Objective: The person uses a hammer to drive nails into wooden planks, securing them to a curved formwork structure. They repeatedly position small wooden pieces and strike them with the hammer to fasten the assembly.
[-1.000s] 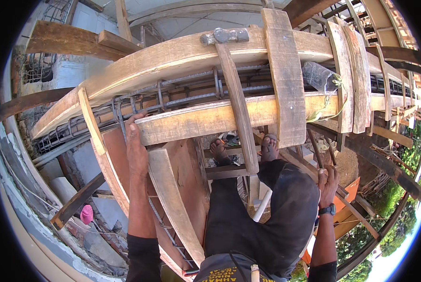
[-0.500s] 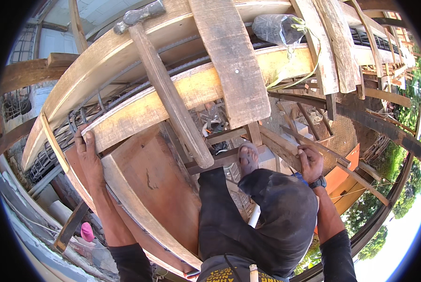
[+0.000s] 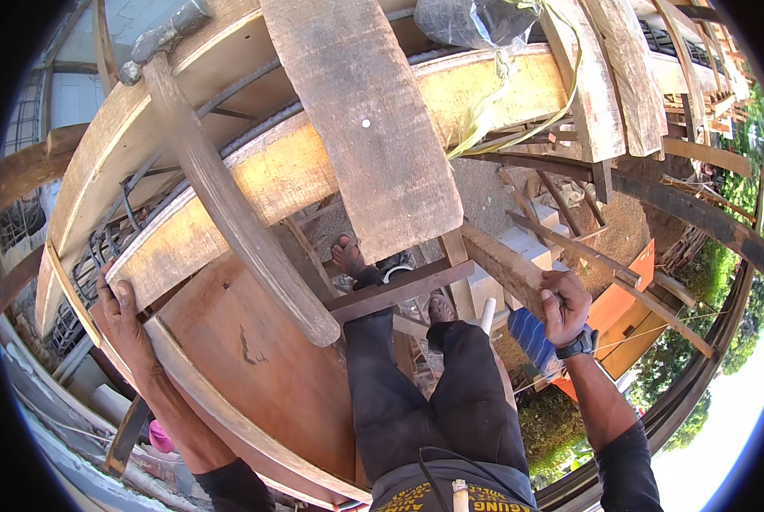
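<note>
My left hand (image 3: 128,320) grips the near end of a yellowish formwork board (image 3: 185,243), its thumb on the near side and its other fingers partly hidden at the corner. A brown plywood panel (image 3: 271,358) with a curved rim lies beside that wrist. My right hand (image 3: 563,309), below a dark wristwatch (image 3: 576,344), is closed around the end of a wooden beam (image 3: 503,263). A hammer (image 3: 228,200) lies across the curved formwork, its metal head at the far left and its wooden handle pointing toward me. Neither hand touches it.
A wide plank (image 3: 369,128) bridges the formwork, with steel reinforcing bars (image 3: 130,205) between its sides. A clear plastic bag (image 3: 471,24) and pale green ties (image 3: 505,128) are at the back. My feet are on timbers below, above a lower level. A blue striped thing (image 3: 531,341) hangs near my right wrist.
My raised right leg has come down and straightened, and both feet now show on the timbers. The view has shifted with my body. Both hands keep their holds; the hammer stays on the formwork.
</note>
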{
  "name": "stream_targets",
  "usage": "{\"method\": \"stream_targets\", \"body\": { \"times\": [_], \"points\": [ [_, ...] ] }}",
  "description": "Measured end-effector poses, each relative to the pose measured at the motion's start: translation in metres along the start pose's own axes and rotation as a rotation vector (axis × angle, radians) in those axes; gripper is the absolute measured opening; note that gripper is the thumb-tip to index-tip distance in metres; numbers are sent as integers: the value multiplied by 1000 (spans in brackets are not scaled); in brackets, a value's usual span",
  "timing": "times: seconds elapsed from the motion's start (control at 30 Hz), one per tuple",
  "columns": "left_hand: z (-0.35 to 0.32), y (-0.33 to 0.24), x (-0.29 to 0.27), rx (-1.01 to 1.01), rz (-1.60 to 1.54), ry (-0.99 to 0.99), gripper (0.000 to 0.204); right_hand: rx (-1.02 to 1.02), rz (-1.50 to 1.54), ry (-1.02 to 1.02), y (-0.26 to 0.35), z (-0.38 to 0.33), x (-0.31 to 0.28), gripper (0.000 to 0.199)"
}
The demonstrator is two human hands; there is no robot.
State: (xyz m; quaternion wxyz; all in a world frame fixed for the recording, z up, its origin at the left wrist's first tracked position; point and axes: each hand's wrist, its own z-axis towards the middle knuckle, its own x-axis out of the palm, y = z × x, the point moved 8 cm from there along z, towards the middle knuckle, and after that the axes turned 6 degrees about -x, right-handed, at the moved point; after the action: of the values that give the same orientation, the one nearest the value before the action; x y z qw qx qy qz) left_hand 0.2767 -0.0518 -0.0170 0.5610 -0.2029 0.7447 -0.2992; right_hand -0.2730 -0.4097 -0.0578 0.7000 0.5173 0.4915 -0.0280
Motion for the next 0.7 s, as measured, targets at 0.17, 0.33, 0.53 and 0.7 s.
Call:
{"method": "stream_targets", "body": {
  "times": [0.17,0.33,0.53,0.7],
  "points": [
    [4,16,-10,1,31,-27,61,20,3,-15,-6,-7,1,9],
    [5,24,-8,18,-68,24,82,-16,-12,-2,-7,-11,-1,8],
    [6,24,-11,1,-126,38,80,-27,-11,-48,-7,-13,-2,9],
    [9,24,-16,27,-173,22,78,-59,-9,-77,-11,-20,-4,10]
  ]
}}
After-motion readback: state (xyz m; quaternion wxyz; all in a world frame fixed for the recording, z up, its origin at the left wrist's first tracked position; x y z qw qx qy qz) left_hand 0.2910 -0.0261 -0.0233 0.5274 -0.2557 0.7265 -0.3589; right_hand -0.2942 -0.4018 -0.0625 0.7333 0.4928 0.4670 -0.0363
